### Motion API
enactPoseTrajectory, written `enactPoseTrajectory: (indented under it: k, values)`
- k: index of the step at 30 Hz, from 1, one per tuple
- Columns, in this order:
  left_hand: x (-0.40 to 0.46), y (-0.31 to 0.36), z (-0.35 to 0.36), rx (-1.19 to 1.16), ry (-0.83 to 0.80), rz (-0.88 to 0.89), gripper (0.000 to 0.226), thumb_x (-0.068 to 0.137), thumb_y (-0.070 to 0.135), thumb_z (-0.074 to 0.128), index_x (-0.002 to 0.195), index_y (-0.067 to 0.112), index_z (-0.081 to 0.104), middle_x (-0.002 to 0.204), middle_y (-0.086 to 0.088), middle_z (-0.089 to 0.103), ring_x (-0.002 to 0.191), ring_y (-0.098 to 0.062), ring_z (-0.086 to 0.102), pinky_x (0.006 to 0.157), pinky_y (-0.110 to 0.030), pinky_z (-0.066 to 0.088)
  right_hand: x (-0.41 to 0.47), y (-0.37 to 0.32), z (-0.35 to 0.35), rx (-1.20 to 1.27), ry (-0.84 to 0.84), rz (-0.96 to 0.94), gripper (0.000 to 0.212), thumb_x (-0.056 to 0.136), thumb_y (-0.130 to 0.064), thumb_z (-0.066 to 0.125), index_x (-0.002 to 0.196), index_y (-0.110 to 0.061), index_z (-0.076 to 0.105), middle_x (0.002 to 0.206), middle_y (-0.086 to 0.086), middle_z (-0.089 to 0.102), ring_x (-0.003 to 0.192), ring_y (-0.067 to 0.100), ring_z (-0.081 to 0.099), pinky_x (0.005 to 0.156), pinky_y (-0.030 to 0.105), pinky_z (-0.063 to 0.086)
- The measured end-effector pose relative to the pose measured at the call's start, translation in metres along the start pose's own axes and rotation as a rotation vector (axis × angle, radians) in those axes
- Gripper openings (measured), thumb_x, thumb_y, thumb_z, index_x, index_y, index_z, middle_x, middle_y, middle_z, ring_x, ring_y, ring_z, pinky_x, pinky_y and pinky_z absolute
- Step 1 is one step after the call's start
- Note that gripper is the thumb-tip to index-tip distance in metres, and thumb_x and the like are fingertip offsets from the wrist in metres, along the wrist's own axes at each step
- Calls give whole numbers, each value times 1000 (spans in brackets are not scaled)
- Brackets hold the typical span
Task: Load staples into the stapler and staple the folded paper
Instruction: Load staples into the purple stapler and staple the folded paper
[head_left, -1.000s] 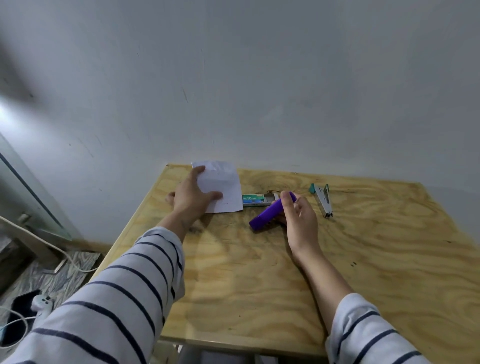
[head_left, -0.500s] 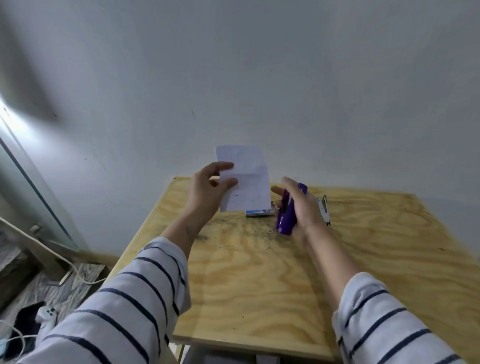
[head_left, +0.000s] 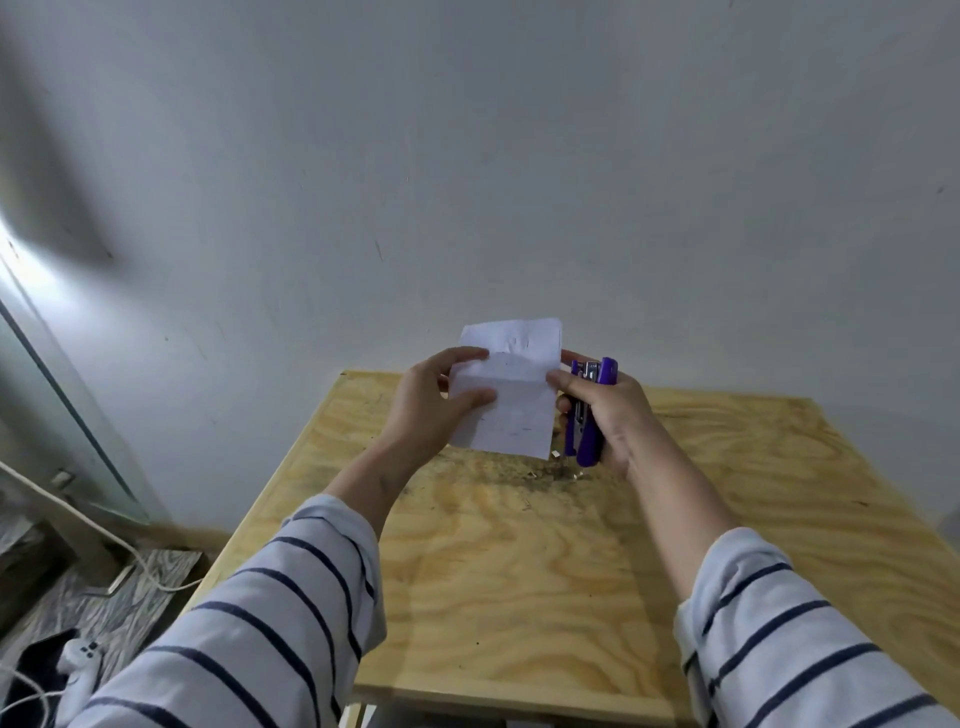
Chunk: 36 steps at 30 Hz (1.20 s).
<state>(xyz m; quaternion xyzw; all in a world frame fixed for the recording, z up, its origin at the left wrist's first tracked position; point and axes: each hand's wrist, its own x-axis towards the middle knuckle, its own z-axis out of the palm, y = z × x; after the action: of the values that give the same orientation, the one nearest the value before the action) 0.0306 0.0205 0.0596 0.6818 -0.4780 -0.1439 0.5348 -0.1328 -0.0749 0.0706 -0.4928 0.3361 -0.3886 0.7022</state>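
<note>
A folded white paper (head_left: 511, 395) is held up in the air above the far part of the wooden table (head_left: 519, 561). My left hand (head_left: 434, 405) pinches its left edge, thumb in front. My right hand (head_left: 608, 415) grips a purple stapler (head_left: 589, 415) upright, its jaws pointing up, right beside the paper's right edge. The thumb of that hand touches the paper's right edge. The staple box and the second stapler are hidden behind the paper and my hands.
A grey wall stands right behind the table. A few small bits lie on the table under the stapler (head_left: 558, 470). To the left, on the floor, lie a white cable (head_left: 78, 519) and a white game controller (head_left: 78, 660).
Both hands rose from the table and came together: the left lifted the paper upright, the right picked up the purple stapler and turned it upright beside the paper.
</note>
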Motion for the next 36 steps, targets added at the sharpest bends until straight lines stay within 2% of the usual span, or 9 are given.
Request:
enactPoseTrajectory:
  k: [5, 9, 13, 16, 19, 23, 26, 29, 36]
  values:
    - [3, -5, -2, 122, 91, 75, 9, 79, 32, 73, 85, 27, 69, 89, 5, 56, 85, -15, 48, 68, -26, 40, 1, -6, 0, -172, -35, -144, 47, 75, -2, 74, 118, -12, 59, 80, 6, 61, 53, 13, 55, 51, 26, 50]
    - [4, -3, -3, 47, 51, 23, 14, 82, 33, 71, 78, 21, 66, 93, 3, 56, 87, -18, 55, 69, -27, 46, 1, -5, 3, -332, -18, -262, 54, 73, -2, 76, 122, -17, 57, 99, 1, 64, 68, 13, 60, 57, 25, 54]
    - [1, 1, -4, -66, -61, -65, 15, 85, 29, 68, 92, 18, 61, 86, 0, 67, 75, -15, 63, 55, -21, 48, 3, -5, 2, -254, 23, -227, 40, 76, -1, 73, 114, -11, 63, 72, 2, 60, 45, 9, 53, 49, 23, 51]
    - [-1, -1, -3, -236, -143, -197, 47, 77, 17, 77, 116, 17, 51, 97, -4, 68, 81, -17, 68, 57, -24, 55, 5, -4, 0, -200, 98, -197, 37, 75, -2, 74, 109, -11, 63, 62, 5, 58, 50, 15, 54, 51, 26, 55]
    - [-1, -2, 0, -223, -182, -212, 55, 75, 11, 77, 123, 10, 51, 96, -4, 69, 82, -16, 68, 61, -26, 58, 6, 0, 1, -180, 133, -156, 36, 77, -1, 72, 108, -14, 58, 66, 5, 59, 53, 16, 55, 50, 28, 53]
    - [4, -1, 1, -318, -14, -242, 50, 80, 11, 74, 124, 9, 50, 103, -6, 63, 87, -19, 65, 58, -21, 57, 8, 7, 0, 52, 73, 60, 43, 81, 9, 55, 114, -13, 37, 73, 9, 50, 56, 17, 49, 50, 30, 46]
    - [8, 2, 2, -403, 97, -268, 47, 81, 12, 72, 121, 11, 49, 98, -1, 59, 85, -16, 62, 55, -18, 55, 1, 16, 1, 149, -82, 151, 59, 83, 19, 50, 122, -16, 24, 93, 13, 51, 81, 23, 53, 75, 35, 47]
    - [10, 5, 3, -454, 115, -281, 47, 81, 13, 72, 122, 11, 49, 97, 0, 59, 85, -17, 64, 56, -20, 56, -6, 23, 5, 49, -231, 144, 68, 82, 9, 62, 127, -21, 20, 117, 14, 61, 106, 30, 60, 94, 42, 47]
    - [9, 7, 7, -483, 118, -277, 50, 79, 12, 74, 121, 10, 49, 97, 0, 60, 83, -18, 65, 60, -23, 57, -12, 30, 14, 41, -321, 205, 61, 76, -25, 69, 131, -12, 46, 119, 11, 65, 99, 29, 66, 71, 36, 52]
